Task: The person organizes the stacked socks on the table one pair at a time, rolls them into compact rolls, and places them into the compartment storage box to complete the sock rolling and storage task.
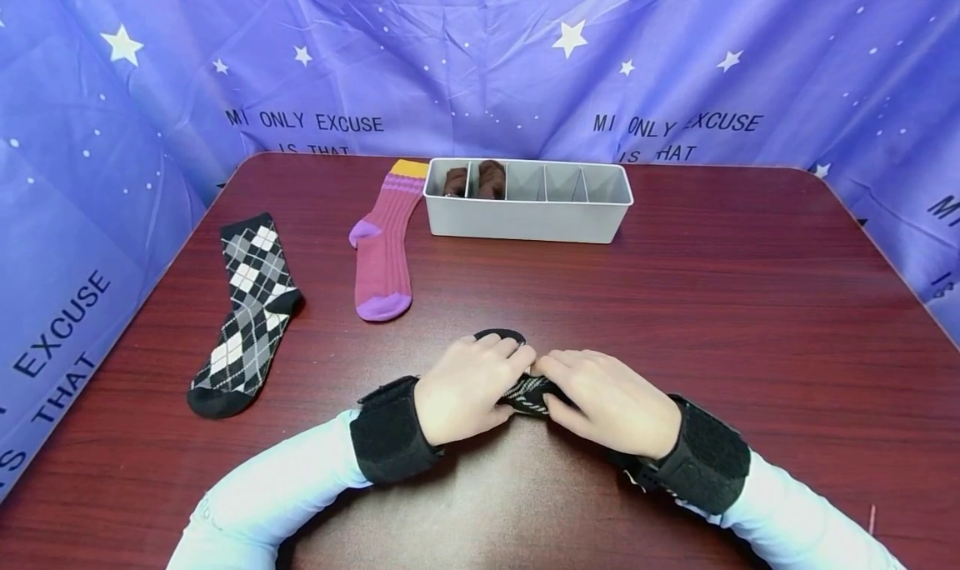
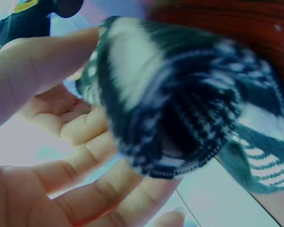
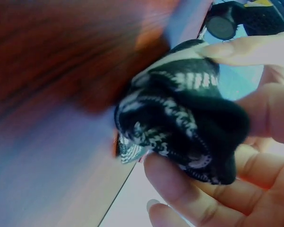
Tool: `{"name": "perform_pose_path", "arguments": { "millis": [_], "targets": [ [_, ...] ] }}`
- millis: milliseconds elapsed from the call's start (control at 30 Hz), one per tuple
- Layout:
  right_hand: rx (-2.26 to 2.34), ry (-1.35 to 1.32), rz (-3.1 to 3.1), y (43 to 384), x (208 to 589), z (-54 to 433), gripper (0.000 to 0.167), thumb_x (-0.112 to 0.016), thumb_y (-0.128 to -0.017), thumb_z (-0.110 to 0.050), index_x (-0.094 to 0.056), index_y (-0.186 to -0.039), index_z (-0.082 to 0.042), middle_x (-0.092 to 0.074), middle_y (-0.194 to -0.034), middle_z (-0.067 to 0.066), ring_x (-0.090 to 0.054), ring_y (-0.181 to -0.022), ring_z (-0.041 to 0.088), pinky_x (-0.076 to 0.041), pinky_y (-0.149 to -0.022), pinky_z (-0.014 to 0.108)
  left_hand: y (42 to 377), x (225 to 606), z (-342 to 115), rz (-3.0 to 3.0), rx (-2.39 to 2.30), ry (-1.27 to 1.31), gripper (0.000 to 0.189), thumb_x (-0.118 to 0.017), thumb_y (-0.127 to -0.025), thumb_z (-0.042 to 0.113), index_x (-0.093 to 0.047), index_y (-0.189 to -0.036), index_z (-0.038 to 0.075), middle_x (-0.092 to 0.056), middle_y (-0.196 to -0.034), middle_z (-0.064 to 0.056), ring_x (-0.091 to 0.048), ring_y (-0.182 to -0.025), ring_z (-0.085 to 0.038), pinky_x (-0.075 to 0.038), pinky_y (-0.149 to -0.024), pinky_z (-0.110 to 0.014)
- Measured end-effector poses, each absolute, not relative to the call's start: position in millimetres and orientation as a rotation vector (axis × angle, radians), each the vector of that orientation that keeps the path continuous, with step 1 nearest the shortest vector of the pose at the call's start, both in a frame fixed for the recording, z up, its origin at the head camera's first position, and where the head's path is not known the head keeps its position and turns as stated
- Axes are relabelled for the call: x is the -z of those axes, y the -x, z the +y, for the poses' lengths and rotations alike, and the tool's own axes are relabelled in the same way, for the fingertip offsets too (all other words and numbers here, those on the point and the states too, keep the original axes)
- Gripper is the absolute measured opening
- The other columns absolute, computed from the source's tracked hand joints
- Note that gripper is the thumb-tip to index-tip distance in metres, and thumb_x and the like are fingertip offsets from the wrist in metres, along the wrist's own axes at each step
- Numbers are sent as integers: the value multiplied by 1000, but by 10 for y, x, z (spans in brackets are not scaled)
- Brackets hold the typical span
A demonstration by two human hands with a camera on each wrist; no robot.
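A black sock with a white and grey pattern (image 1: 527, 395) is partly rolled up near the front middle of the table. My left hand (image 1: 468, 387) holds its left side, and my right hand (image 1: 611, 399) grips the right side. In the left wrist view, the roll (image 2: 128, 61) shows its coiled end between thumb and fingers, with a loose patterned flap beyond it. From the right wrist, the other end of the rolled sock (image 3: 189, 78) appears pinched between thumb and fingers. From above, the hands cover most of the sock; a dark part pokes out beyond the left fingers.
A black, grey and white argyle sock (image 1: 251, 312) lies flat at the left. Right of it is a pink sock (image 1: 384, 245) with purple heel and toe. A grey divided box (image 1: 525, 222) stands at the back, with brown bundles (image 1: 491, 178) in its two leftmost compartments.
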State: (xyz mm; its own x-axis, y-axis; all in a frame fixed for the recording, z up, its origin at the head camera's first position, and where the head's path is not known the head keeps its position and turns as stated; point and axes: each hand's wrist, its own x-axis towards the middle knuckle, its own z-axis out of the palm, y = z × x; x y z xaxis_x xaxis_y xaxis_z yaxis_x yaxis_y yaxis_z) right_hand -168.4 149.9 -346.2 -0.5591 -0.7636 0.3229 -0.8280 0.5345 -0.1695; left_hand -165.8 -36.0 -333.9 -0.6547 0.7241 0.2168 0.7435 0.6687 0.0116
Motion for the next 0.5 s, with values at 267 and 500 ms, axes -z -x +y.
{"name": "perform_pose_path", "arguments": {
  "millis": [267,500],
  "targets": [
    [-493,-1316,-2560,1689,3429,1494,16,-59,-76,-21,-54,-90,-15,-48,-79,-11,-43,-70,-1,-39,-64,19,1708,3368,-373,-2696,236,1187,32,-62,-63,17,-45,-89,14,-59,-72,5,-55,-65,-16,-41,-51,-29],
    [-464,-1401,-2522,1700,3428,1499,45,-72,-58,-23,-52,-97,-14,-48,-92,-7,-45,-82,3,-40,-72,20,1790,3342,-416,-2927,375,1258,30,-58,-73,24,-41,-94,11,-48,-58,4,-47,-51,-10,-36,-43,-26]
  ]
}}
